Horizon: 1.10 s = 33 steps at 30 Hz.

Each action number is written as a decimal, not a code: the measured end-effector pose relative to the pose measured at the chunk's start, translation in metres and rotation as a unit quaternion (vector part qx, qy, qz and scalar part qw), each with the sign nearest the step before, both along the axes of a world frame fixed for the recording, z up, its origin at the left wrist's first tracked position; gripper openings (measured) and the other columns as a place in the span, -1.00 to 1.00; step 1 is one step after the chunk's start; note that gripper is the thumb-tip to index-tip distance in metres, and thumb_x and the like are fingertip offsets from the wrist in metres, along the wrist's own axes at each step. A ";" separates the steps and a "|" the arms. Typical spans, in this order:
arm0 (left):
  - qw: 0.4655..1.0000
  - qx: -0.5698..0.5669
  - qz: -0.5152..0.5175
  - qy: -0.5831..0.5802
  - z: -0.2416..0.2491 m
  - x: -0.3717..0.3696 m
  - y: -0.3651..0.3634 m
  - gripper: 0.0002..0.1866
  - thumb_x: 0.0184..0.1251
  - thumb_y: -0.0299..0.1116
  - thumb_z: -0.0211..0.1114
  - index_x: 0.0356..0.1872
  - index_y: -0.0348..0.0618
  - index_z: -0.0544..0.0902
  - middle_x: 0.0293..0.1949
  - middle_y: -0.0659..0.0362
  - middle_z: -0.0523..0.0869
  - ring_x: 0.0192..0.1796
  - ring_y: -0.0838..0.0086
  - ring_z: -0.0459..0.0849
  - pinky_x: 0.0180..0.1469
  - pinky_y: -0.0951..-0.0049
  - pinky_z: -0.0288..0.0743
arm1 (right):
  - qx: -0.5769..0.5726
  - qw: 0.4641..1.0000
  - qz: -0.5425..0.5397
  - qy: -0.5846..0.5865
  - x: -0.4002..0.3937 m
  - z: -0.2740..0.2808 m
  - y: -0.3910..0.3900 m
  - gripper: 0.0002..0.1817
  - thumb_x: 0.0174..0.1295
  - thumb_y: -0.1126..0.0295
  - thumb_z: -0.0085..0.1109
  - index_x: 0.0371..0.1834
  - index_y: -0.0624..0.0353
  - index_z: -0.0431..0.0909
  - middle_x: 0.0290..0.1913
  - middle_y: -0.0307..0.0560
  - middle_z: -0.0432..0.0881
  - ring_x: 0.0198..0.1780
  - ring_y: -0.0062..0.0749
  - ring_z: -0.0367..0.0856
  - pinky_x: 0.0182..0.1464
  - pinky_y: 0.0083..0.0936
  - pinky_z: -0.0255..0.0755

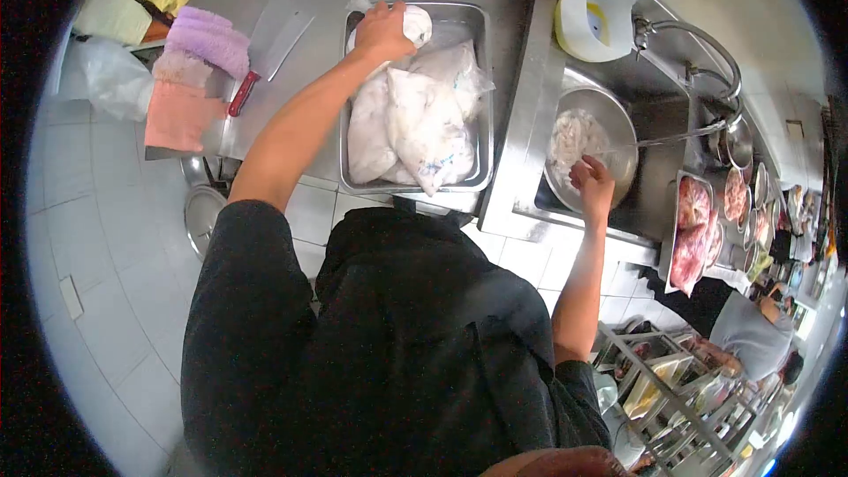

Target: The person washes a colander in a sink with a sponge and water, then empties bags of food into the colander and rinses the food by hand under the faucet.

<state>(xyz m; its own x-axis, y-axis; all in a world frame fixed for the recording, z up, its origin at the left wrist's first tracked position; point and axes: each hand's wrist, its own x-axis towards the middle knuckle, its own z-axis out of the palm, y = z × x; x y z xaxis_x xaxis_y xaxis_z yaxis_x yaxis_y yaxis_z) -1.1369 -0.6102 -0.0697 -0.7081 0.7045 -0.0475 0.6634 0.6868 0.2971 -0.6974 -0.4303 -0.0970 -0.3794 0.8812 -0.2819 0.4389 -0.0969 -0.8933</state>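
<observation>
A metal tray on the steel counter holds several pale items in plastic bags. At the tray's far end, my left hand is wrapped over a round white bundle. In the sink stands a metal bowl with pale pieces in water. My right hand is over the bowl's near edge with its fingers bent; whether they hold anything is too small to tell. A thin stream of water runs above the bowl from the right.
A knife with a red handle lies on the counter beside purple and orange cloths. A white container and a curved tap are behind the sink. Right of it are a tray of red meat and another person.
</observation>
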 end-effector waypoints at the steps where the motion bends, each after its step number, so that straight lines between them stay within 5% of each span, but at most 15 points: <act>1: 1.000 0.017 0.000 -0.015 -0.004 -0.003 -0.001 -0.12 -0.37 -0.04 0.59 0.14 -0.13 0.48 0.05 -0.06 0.57 0.13 0.03 0.56 0.10 0.16 0.46 | 0.011 1.000 0.009 -0.004 -0.007 0.001 -0.005 -0.63 0.22 0.42 0.22 0.05 0.40 0.54 -0.42 -0.11 0.66 -0.41 -0.61 0.57 -0.36 -0.67 0.41; 8: 0.988 0.070 0.020 -0.135 -0.006 -0.038 0.006 -0.31 -0.31 0.02 0.58 -0.11 -0.13 0.55 -0.20 0.01 0.68 -0.09 0.17 0.65 -0.06 0.24 0.48 | -0.007 0.998 0.056 0.043 -0.064 0.031 -0.043 -0.66 0.23 0.47 0.18 0.05 0.41 0.54 -0.34 -0.06 0.70 -0.32 -0.54 0.62 -0.24 -0.64 0.46; 12: 0.932 0.218 0.046 -0.287 0.013 -0.038 0.006 -0.64 -0.01 -0.32 0.49 -0.21 -0.16 0.55 -0.29 0.11 0.68 -0.17 0.39 0.66 -0.15 0.43 0.51 | -0.002 0.993 0.102 0.059 -0.097 0.042 -0.058 -0.63 0.23 0.43 0.21 0.07 0.39 0.54 -0.23 -0.01 0.70 -0.24 -0.48 0.65 -0.17 -0.61 0.49; 16: 0.739 0.406 0.074 -0.533 0.077 -0.009 -0.004 -0.73 0.10 -0.47 0.42 -0.20 -0.25 0.55 -0.21 0.07 0.67 -0.13 0.40 0.65 -0.13 0.40 0.58 | -0.007 0.978 0.188 0.090 -0.157 0.064 -0.070 -0.46 0.24 0.28 0.27 0.23 0.33 0.42 -0.04 0.03 0.65 -0.05 -0.41 0.64 -0.04 -0.51 0.51; 18: 0.630 0.462 0.091 -0.617 0.098 0.009 -0.008 -0.76 0.17 -0.54 0.36 -0.16 -0.27 0.52 -0.18 0.05 0.66 -0.14 0.37 0.65 -0.11 0.38 0.60 | -0.089 0.947 0.204 0.230 -0.188 0.083 -0.079 -0.26 0.21 0.18 0.30 0.39 0.26 0.21 0.17 0.06 0.52 0.11 -0.35 0.56 0.04 -0.42 0.51; 22: 0.470 0.482 0.064 -0.737 0.085 0.071 -0.015 -0.63 0.34 -0.28 0.26 0.04 -0.27 0.47 -0.07 0.07 0.63 -0.03 0.33 0.62 0.12 0.21 0.49 | -0.273 0.836 0.235 0.414 -0.225 0.089 -0.085 -0.10 0.15 0.28 0.34 0.48 0.23 0.00 0.22 0.04 0.47 0.17 -0.27 0.50 0.11 -0.32 0.47; 24: 0.595 0.464 0.114 -0.647 0.081 0.098 -0.019 -0.52 0.35 -0.14 0.23 0.11 -0.32 0.46 0.06 0.05 0.60 0.11 0.30 0.56 0.21 0.21 0.41 | -0.284 0.832 0.273 0.391 -0.227 0.095 -0.089 -0.02 0.11 0.35 0.37 0.51 0.21 -0.10 0.23 0.06 0.44 0.18 -0.25 0.49 0.13 -0.30 0.46; 25: 0.650 0.449 0.140 -0.596 0.077 0.104 -0.022 -0.46 0.36 -0.07 0.22 0.14 -0.34 0.45 0.12 0.04 0.58 0.17 0.29 0.53 0.25 0.21 0.36 | -0.268 0.862 0.230 0.363 -0.222 0.100 -0.095 0.08 -0.06 0.39 0.47 0.49 0.29 -0.07 0.25 0.10 0.41 0.18 -0.19 0.49 0.13 -0.29 0.46; 28: 0.747 0.406 0.072 -0.522 0.051 0.094 -0.021 -0.34 0.32 0.01 0.25 0.24 -0.32 0.39 0.26 0.03 0.48 0.29 0.33 0.42 0.28 0.29 0.30 | -0.110 0.948 0.205 0.218 -0.212 0.068 -0.095 0.18 -0.26 0.35 0.56 0.45 0.37 -0.03 0.25 0.12 0.41 0.20 -0.10 0.47 0.20 -0.28 0.41; 29: 0.798 0.375 0.075 -0.466 0.051 0.095 -0.019 -0.34 0.30 0.01 0.27 0.26 -0.27 0.42 0.20 0.03 0.55 0.19 0.38 0.53 0.18 0.34 0.39 | -0.057 0.962 0.193 0.183 -0.210 0.072 -0.101 0.26 -0.44 0.30 0.63 0.41 0.44 0.04 0.25 0.19 0.42 0.22 -0.05 0.45 0.27 -0.31 0.33; 32: 0.817 0.294 -0.058 -0.492 0.055 0.088 -0.018 -0.29 0.27 -0.02 0.32 0.34 -0.21 0.37 0.07 0.06 0.62 0.01 0.46 0.59 0.01 0.39 0.47 | 0.134 0.962 0.233 0.039 -0.203 0.087 -0.119 0.27 -0.51 0.25 0.65 0.39 0.47 0.11 0.23 0.29 0.43 0.24 -0.03 0.45 0.31 -0.32 0.28; 33: 0.831 0.330 -0.018 -0.448 0.053 0.094 -0.016 -0.44 0.28 -0.11 0.33 0.19 -0.28 0.53 -0.15 0.12 0.71 -0.16 0.50 0.63 -0.15 0.50 0.50 | 0.164 0.961 0.219 0.043 -0.203 0.077 -0.122 0.25 -0.58 0.21 0.69 0.32 0.50 0.22 0.21 0.36 0.44 0.24 -0.01 0.47 0.31 -0.31 0.28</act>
